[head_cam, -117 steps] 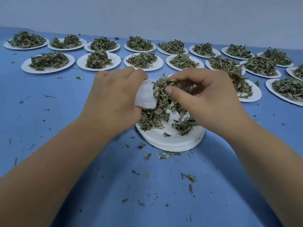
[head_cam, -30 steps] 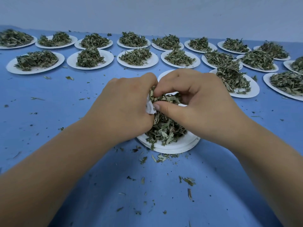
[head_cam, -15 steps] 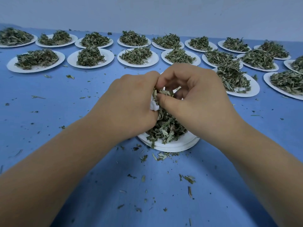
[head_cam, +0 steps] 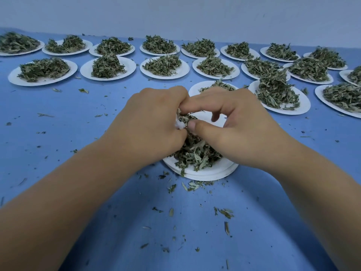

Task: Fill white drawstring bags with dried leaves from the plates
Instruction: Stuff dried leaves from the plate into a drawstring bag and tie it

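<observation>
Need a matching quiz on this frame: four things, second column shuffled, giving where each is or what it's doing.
1. left hand
2. right hand
3. stack of plates
4. leaf crumbs

A. loose on the blue table, nearer the person than the stack
B. pinches dried leaves at the mouth of the white bag
C. under both hands, carrying a leaf pile
D. grips the white bag

Pairs: 1-D, 2-B, 3-C, 4-A
</observation>
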A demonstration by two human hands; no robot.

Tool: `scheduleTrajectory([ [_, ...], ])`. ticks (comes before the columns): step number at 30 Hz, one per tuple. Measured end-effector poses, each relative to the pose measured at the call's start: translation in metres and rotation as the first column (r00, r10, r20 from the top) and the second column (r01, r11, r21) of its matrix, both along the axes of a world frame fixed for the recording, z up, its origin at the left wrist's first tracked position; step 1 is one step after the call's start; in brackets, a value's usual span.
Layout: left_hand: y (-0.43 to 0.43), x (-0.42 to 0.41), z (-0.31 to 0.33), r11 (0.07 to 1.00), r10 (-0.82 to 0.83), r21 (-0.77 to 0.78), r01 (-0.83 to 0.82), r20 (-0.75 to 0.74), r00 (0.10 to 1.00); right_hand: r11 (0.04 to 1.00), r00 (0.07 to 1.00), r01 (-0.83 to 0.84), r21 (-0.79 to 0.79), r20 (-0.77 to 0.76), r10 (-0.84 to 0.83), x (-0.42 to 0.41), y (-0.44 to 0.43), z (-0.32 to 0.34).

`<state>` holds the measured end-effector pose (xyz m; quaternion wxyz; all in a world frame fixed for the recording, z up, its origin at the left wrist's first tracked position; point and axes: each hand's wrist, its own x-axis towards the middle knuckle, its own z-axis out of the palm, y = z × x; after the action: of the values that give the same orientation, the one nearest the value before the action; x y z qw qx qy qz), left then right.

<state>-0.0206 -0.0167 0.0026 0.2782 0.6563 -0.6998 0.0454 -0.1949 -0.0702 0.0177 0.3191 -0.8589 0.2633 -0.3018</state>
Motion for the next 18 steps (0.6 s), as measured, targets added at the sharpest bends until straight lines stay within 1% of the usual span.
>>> scheduleTrajectory([
  [6,0.0004,0.0035,0.0023,1.0,-0.005,-0.01,0.005,-0.047,0.999,0.999,0.997,-0.049,0.001,-0.066,0.049,-0.0027,0.0003,0.0026],
  [9,0.0015,0.0041,0.0009,1.0,-0.001,-0.019,0.0,-0.056,0.998,0.998,0.997,-0.053,-0.026,-0.049,0.052,-0.0024,-0.0006,0.0016],
  [11,0.0018,0.0033,0.0002,1.0,-0.017,-0.016,0.016,-0.082,0.997,0.998,0.999,-0.038,-0.044,-0.024,0.037,-0.0025,-0.0019,0.0005],
  [13,0.0016,0.0025,0.0,0.999,-0.032,-0.016,0.031,-0.074,0.997,0.998,1.0,0.003,-0.059,0.015,-0.002,-0.002,-0.0034,-0.0012],
  [15,0.0016,0.0027,0.0,0.999,-0.034,-0.029,0.032,-0.043,0.999,0.998,0.997,0.037,-0.055,0.065,-0.033,-0.0011,-0.0038,-0.0028],
  [18,0.0028,0.0021,0.0008,0.998,-0.041,-0.049,0.044,0.048,0.998,0.999,0.989,0.043,0.016,0.141,-0.044,-0.001,-0.0042,-0.0027],
])
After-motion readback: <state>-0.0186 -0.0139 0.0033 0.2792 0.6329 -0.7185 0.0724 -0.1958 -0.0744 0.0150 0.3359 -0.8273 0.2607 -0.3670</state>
